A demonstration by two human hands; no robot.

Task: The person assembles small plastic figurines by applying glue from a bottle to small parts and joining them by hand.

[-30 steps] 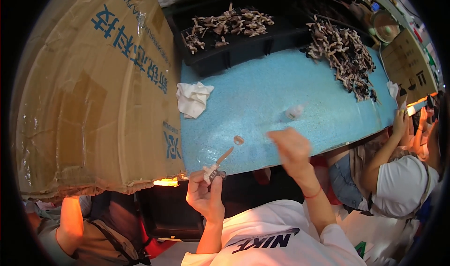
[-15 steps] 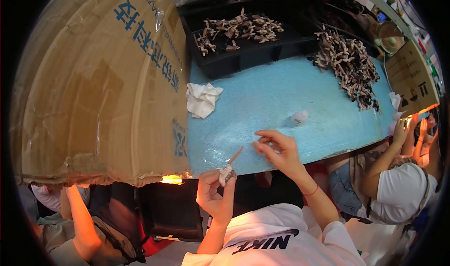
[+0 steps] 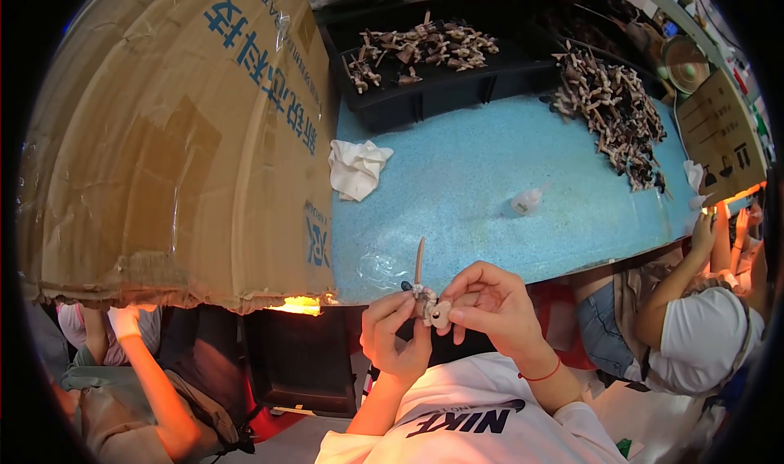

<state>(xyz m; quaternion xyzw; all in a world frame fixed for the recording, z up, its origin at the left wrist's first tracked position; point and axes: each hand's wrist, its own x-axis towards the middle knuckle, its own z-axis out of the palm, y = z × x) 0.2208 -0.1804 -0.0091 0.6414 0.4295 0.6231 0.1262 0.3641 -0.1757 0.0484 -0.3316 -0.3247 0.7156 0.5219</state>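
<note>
A small figurine (image 3: 425,299), pale and brown with a long thin brown blade-like part pointing up, is pinched between the thumb and fingers of my left hand (image 3: 394,338). My right hand (image 3: 496,310) has its thumb and fingertips closed at the figurine's right side, by a pale rounded part (image 3: 438,314) with a dark spot. Whether that part is a separate piece cannot be made out. Both hands are just off the near edge of the blue tabletop (image 3: 457,178). Beyond them stands a small translucent white bottle (image 3: 527,200).
A large cardboard box (image 3: 171,153) walls off the left side. White crumpled tissue (image 3: 358,170) lies beside it. At the back, a black tray (image 3: 441,95) holds many similar figurines; another heap of figurines (image 3: 616,117) lies at the right. Co-workers sit on both sides.
My right hand has come down and left to meet the figurine. My left hand has shifted slightly right and turned the figurine, so its blade points more upright.
</note>
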